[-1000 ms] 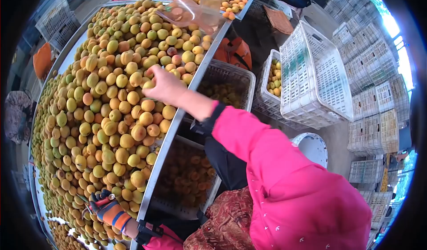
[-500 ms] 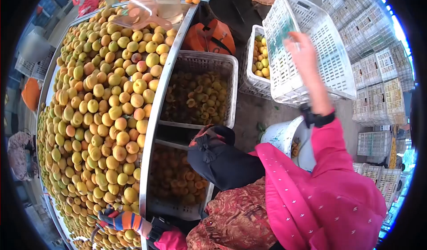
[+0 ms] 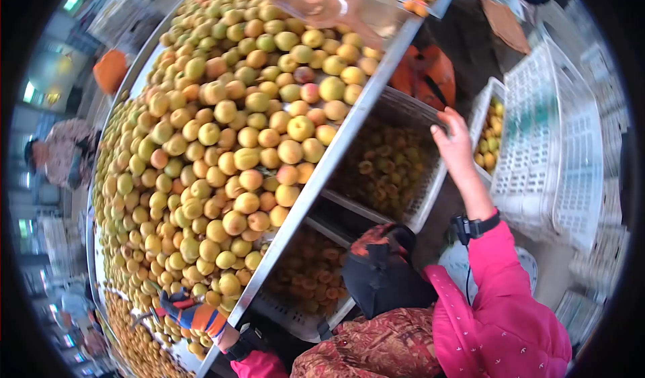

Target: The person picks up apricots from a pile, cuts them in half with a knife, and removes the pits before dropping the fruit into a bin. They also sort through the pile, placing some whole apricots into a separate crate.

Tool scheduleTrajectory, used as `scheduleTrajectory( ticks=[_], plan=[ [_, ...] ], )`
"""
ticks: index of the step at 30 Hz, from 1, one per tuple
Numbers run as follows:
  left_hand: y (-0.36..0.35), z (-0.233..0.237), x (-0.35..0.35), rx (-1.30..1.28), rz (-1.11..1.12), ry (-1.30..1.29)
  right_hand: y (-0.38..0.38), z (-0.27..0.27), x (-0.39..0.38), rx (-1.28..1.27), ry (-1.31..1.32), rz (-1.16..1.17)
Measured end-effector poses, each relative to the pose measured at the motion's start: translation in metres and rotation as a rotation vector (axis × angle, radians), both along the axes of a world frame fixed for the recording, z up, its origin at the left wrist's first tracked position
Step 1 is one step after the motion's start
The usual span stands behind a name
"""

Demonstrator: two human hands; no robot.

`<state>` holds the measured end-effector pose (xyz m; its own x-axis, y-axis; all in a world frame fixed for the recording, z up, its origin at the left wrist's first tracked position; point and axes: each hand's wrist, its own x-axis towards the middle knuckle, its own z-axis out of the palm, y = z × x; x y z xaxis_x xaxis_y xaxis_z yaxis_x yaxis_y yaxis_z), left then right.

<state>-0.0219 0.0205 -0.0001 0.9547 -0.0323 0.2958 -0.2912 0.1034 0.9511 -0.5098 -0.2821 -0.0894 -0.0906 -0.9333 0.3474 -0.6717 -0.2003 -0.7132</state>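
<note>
My left hand [image 3: 191, 315], in an orange and blue striped glove, is at the near edge of a heap of apricots [image 3: 228, 156] on a metal-edged table. Its fingers are closed on a thin curved tool [image 3: 142, 316], whose kind is too small to make out. My bare right hand [image 3: 454, 141] hangs in the air above the rim of a crate [image 3: 430, 196] of halved apricots, its fingers apart and holding nothing. A second crate [image 3: 285, 311] of apricot halves stands below the table edge, nearer my knee.
White plastic crates [image 3: 537, 129] stand on the right, beside a crate of whole yellow fruit [image 3: 490, 136]. An orange bag [image 3: 426, 75] lies behind the halves crate. A white bucket [image 3: 460, 264] is partly hidden by my right arm. Another person [image 3: 67, 151] is across the table.
My right hand has moved from the white crates on the right to above the halves crate. My view has turned left. The left hand stays by the apricots with the curved tool.
</note>
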Motion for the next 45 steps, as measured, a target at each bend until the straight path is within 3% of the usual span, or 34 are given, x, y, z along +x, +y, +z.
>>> scheduleTrajectory(
  ticks=[1, 2, 6, 9, 11, 14, 17, 20, 23, 25, 27, 30, 33, 36, 39, 41, 45],
  plan=[
    [-0.008, 0.008, -0.006, -0.014, -0.013, -0.016, -0.01, 0.034, 0.017, 0.01, -0.051, 0.06],
    [-0.023, 0.021, -0.017, -0.012, -0.037, 0.011, -0.023, 0.057, 0.037, 0.019, -0.288, 0.204],
    [-0.028, 0.03, -0.006, -0.051, -0.22, 0.053, -0.056, 0.129, 0.125, 0.006, -0.151, 0.574],
    [-0.038, 0.038, -0.016, 0.033, -0.201, -0.019, -0.083, 0.132, 0.19, 0.055, 0.059, 0.765],
    [-0.034, 0.036, -0.013, 0.026, -0.246, -0.028, -0.108, 0.104, 0.229, -0.039, 0.259, 0.72],
    [-0.015, 0.017, 0.006, -0.06, -0.203, 0.074, -0.102, 0.1, 0.267, 0.217, 0.786, 0.636],
    [-0.004, 0.012, 0.014, -0.122, -0.253, 0.177, -0.102, 0.069, 0.277, 0.15, 0.855, 0.543],
    [-0.007, 0.022, 0.009, -0.205, -0.263, 0.259, -0.106, 0.072, 0.263, 0.144, 0.713, 0.68],
    [-0.005, 0.022, 0.008, -0.302, -0.248, 0.359, -0.113, 0.099, 0.257, 0.412, 0.334, 0.466],
    [-0.004, 0.021, 0.009, -0.313, -0.269, 0.386, -0.105, 0.132, 0.262, 0.559, 0.151, 0.446],
    [-0.005, 0.018, 0.013, -0.384, -0.286, 0.475, -0.089, 0.138, 0.29, 0.498, 0.151, 0.409],
    [-0.006, 0.017, 0.015, -0.402, -0.238, 0.517, -0.078, 0.114, 0.336, 0.083, 0.306, 0.622],
    [-0.005, 0.014, 0.02, -0.435, -0.222, 0.534, -0.03, 0.088, 0.333, -0.135, 0.378, 0.671],
    [-0.005, 0.011, 0.023, -0.462, -0.201, 0.578, -0.032, 0.094, 0.296, 0.074, 0.444, 0.606],
    [-0.002, 0.002, 0.026, -0.459, -0.245, 0.593, -0.062, 0.104, 0.247, 0.1, 0.683, 0.7],
    [-0.003, 0.001, 0.025, -0.458, -0.244, 0.59, -0.073, 0.114, 0.248, -0.038, 0.569, 0.562],
    [-0.005, -0.007, 0.03, -0.426, -0.256, 0.61, -0.064, 0.136, 0.307, -0.272, 0.448, 0.704]
  ],
)
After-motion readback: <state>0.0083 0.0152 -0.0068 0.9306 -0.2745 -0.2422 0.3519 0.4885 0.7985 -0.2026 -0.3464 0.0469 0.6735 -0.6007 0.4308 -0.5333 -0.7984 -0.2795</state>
